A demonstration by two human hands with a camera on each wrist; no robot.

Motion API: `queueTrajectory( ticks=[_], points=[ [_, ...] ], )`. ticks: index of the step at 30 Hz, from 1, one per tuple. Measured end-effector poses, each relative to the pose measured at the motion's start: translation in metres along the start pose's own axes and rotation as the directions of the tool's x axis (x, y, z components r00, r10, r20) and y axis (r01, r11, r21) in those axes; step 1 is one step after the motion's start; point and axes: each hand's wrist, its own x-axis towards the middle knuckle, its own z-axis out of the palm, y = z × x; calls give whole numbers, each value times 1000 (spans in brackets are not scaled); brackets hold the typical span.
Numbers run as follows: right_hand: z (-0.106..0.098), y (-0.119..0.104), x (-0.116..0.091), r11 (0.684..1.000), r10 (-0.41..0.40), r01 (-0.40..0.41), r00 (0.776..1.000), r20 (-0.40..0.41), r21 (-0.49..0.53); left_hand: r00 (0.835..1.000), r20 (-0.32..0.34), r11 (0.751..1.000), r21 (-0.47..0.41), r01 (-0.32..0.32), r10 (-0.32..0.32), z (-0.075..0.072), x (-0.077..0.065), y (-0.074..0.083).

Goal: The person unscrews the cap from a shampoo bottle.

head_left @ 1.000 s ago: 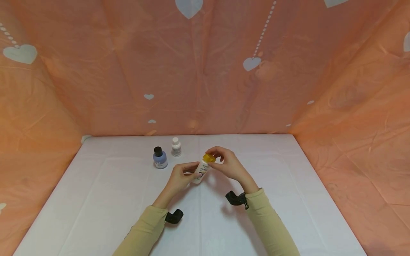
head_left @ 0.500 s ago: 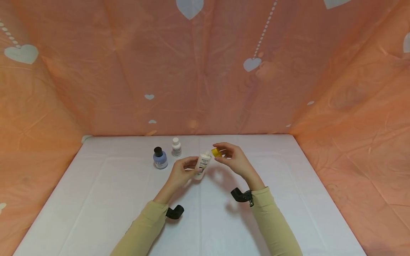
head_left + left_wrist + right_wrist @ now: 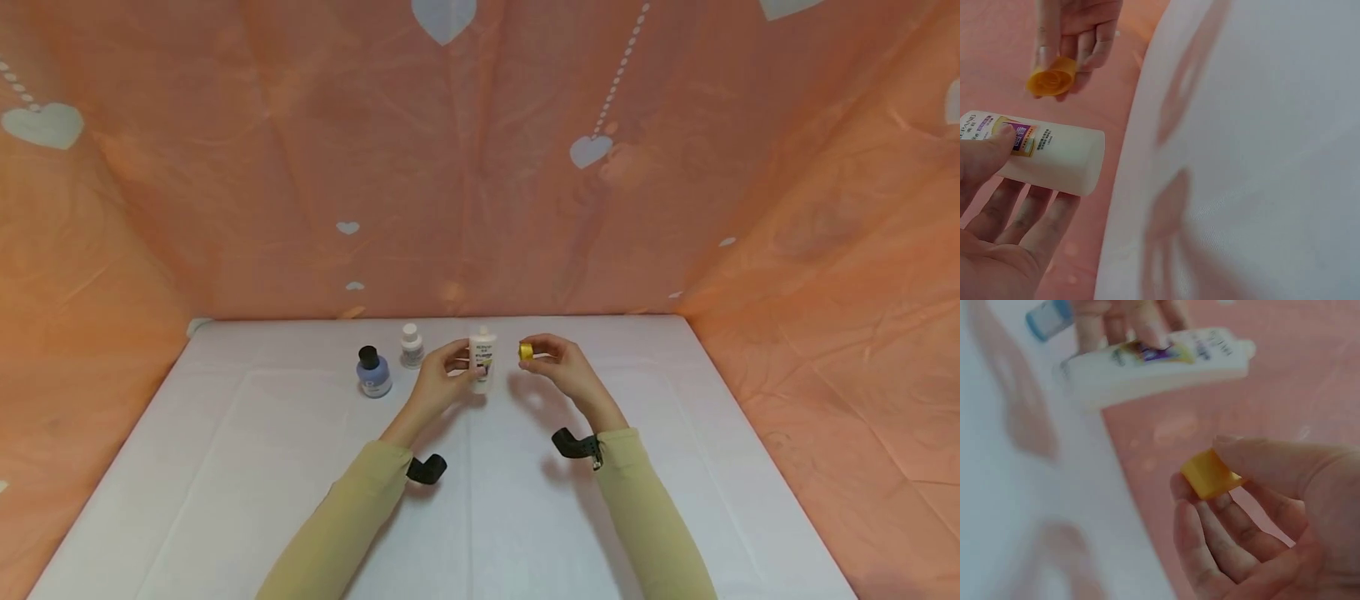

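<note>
My left hand (image 3: 438,382) grips a white bottle (image 3: 482,354) with a printed label, thumb across its front. The bottle is upright and its neck is uncapped; a shadow lies below it on the table. To the right, my right hand (image 3: 562,367) pinches a yellow cap (image 3: 526,352) between thumb and fingertips, apart from the bottle. In the left wrist view the hollow underside of the cap (image 3: 1052,81) shows. The right wrist view has the cap (image 3: 1207,474) close up, with the bottle (image 3: 1160,367) behind it.
A blue bottle (image 3: 374,377) with a black lid stands left of my left hand. Just behind that hand is a small white bottle (image 3: 411,347). The white-covered table (image 3: 247,483) ends at orange cloth walls (image 3: 465,208) printed with hearts.
My right hand has drawn the yellow cap off the bottle and moved it right. The left hand has moved forward and slightly right, turning the bottle from tilted to upright.
</note>
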Motion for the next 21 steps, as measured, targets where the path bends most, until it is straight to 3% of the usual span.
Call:
queueTrajectory(
  ticks=[4,8,11,14,21],
  points=[
    [-3,15,8,998,55,-55,998,-20,37,1000,-2,1000,-12,-23,23,5,10,-6],
    [-6,27,18,997,72,-70,996,-59,29,1000,-9,1000,2,9,-9,10,15,4],
    [-8,35,25,999,49,-49,998,-47,-6,998,-21,998,37,52,-51,12,21,-1],
    [-10,41,30,999,24,-26,999,-31,-45,997,-26,996,53,73,-72,14,29,-20],
    [-10,52,38,989,38,-45,998,-51,-140,995,-12,994,35,100,-100,14,33,-29]
  ],
)
